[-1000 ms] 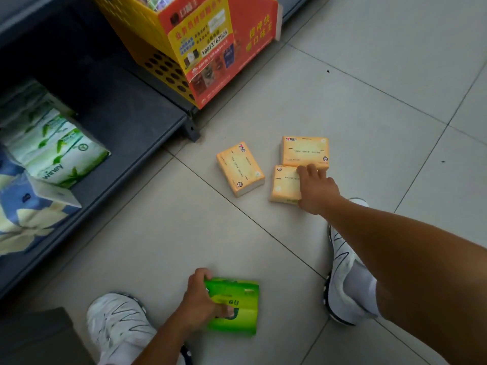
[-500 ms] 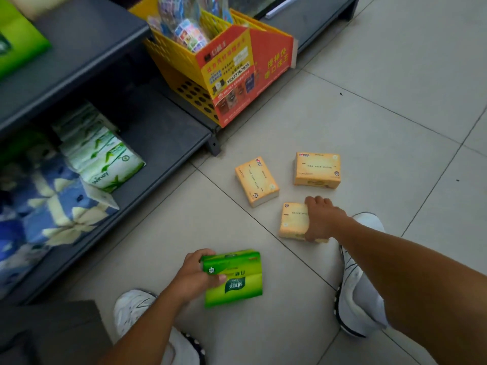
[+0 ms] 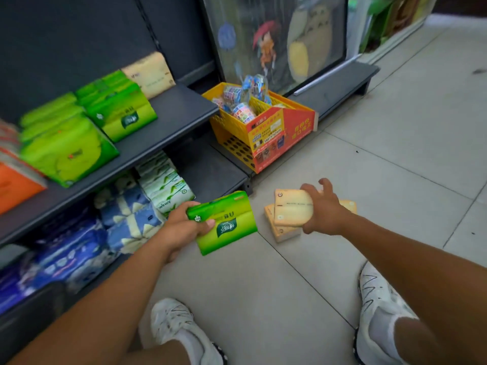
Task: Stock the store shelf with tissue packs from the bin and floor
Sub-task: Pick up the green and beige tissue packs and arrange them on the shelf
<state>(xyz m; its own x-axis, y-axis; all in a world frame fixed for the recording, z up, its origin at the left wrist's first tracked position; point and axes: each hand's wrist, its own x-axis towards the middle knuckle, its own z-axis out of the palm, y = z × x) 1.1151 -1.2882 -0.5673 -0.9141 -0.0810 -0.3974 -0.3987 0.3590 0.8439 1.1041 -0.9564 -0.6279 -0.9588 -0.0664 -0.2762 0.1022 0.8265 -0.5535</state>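
Observation:
My left hand (image 3: pixel 181 229) grips a green tissue pack (image 3: pixel 224 222), lifted off the floor near the lower shelf's front edge. My right hand (image 3: pixel 322 209) grips an orange tissue pack (image 3: pixel 291 208) held above the tiles. Under it another orange pack (image 3: pixel 280 230) lies on the floor, and a corner of a third orange pack (image 3: pixel 349 205) shows behind my wrist. The dark upper shelf (image 3: pixel 174 111) holds green packs (image 3: pixel 118 109) and a pale orange pack (image 3: pixel 150 73).
A yellow bin (image 3: pixel 237 130) with a red sign holds small wrapped items beside the shelf end. The lower shelf (image 3: pixel 208 169) carries white-green and blue packs. My two white shoes (image 3: pixel 174 325) stand on the tiled floor. A glass panel with cartoon figures stands behind the bin.
Both hands have lifted their packs off the floor. The view has tilted up, bringing the upper shelf and the whole bin into sight.

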